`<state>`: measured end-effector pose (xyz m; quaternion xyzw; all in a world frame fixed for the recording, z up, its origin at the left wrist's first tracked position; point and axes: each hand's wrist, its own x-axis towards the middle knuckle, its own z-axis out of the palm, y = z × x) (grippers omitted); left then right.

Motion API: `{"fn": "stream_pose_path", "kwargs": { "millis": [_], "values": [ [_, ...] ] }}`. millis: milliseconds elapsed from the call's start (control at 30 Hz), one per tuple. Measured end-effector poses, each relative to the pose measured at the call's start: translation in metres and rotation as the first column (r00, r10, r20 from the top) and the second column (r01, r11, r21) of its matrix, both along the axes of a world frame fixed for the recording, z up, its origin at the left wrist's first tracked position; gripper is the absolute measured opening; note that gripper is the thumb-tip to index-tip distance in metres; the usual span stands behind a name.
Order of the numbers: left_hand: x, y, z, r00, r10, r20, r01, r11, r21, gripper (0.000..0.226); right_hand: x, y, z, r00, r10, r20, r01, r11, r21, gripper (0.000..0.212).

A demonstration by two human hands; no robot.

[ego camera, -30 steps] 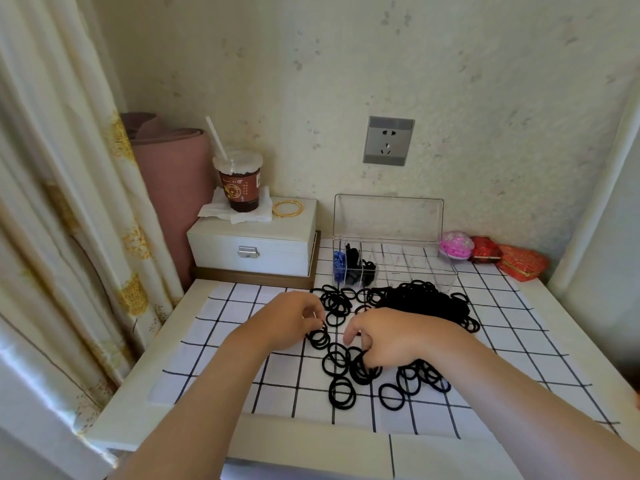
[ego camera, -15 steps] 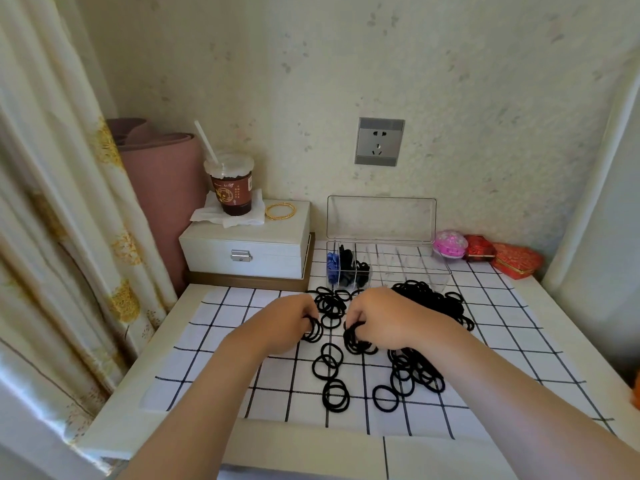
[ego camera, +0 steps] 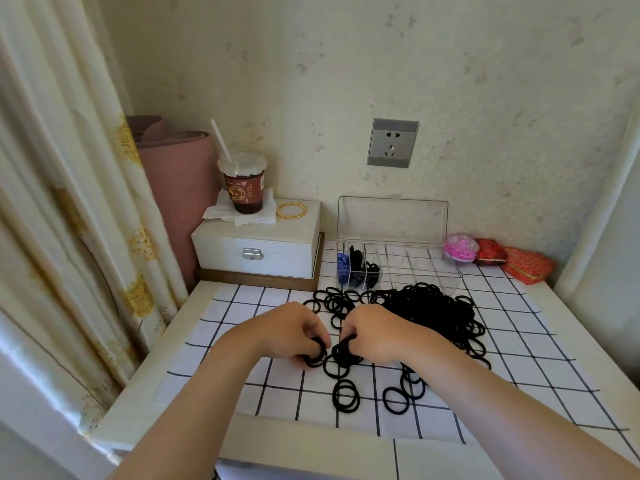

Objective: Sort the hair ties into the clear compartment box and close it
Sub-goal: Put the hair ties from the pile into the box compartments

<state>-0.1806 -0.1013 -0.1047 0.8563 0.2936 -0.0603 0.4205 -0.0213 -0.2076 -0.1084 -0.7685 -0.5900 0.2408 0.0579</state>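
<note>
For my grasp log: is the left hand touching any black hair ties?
Touching: in the head view the left hand grips black hair ties.

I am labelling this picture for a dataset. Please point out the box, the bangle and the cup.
box (ego camera: 393, 221), head view, open lid.
bangle (ego camera: 290, 217), head view, near rim.
cup (ego camera: 244, 194), head view, brown label.

Beyond the right hand (ego camera: 377, 332) lie heaped thin black elastic hair ties (ego camera: 429, 306); clear plastic compartment box (ego camera: 426, 268) open farther back.
</note>
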Motion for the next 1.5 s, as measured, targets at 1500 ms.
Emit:
{"fn": "stream_pose_path", "kwargs": {
  "millis": [1500],
  "values": [
    [0.044,-0.009,0.002,0.911,0.347,0.224,-0.126,0.749,-0.65,0.021,0.026,-0.014,0.022,0.838,-0.209,-0.505,0.349,0.915,0.201,0.016]
  ]
}}
